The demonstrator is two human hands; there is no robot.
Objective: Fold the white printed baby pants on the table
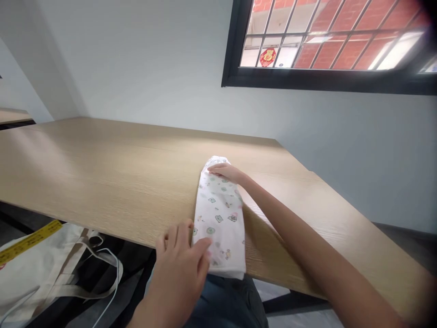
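A long, narrow folded piece of white fabric (218,218), printed with small bears and other figures, lies on the wooden table. Its far end looks gathered, like the elastic of a garment; the near end reaches the table's front edge. Across the far end rests my right hand (225,171), flat with its fingers stretched out to the left. By the near left side is my left hand (182,255), fingers apart, its thumb over the fabric near the lower end. Neither hand appears to grip the fabric.
The pale wooden table (112,168) runs along a wall with a barred window (327,41). Below the front edge at left are a cream cloth bag (64,255), a yellow strip (30,241) with dark markings and a thin white cable (114,287). My lap is beneath the edge.
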